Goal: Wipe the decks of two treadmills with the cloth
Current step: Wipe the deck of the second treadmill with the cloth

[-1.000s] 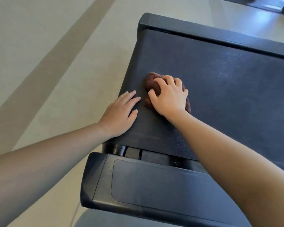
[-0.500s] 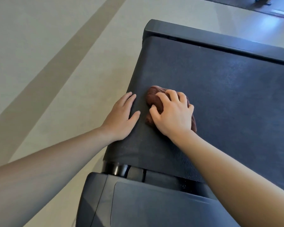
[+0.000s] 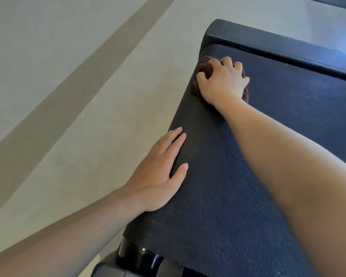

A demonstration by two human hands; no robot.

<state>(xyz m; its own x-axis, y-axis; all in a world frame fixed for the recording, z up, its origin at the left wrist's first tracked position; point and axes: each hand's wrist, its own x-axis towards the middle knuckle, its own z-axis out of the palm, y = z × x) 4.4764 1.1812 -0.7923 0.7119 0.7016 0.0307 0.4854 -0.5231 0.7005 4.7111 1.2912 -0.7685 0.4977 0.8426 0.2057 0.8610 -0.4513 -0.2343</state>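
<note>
Gripped a bunched dark-brown cloth (image 3: pixel 205 67) in the right hand (image 3: pixel 223 81), fingers curled over the top and thumb hooked into its left side. Pressed it onto the dark, textured treadmill deck (image 3: pixel 248 176) at the far left corner, just short of the black end rail (image 3: pixel 268 42). Covered most of the cloth with the palm, with only brown folds showing at the fingertips and beside the wrist. Laid the left hand (image 3: pixel 160 176) flat along the deck's left edge, nearer the camera and well apart from the right, fingers straight and close together, thumb spread, holding nothing. Photographed from above, over a pale floor (image 3: pixel 48 37) crossed by a darker diagonal stripe (image 3: pixel 68 80), with a glossy black roller (image 3: pixel 140 254) at the deck's near end.
</note>
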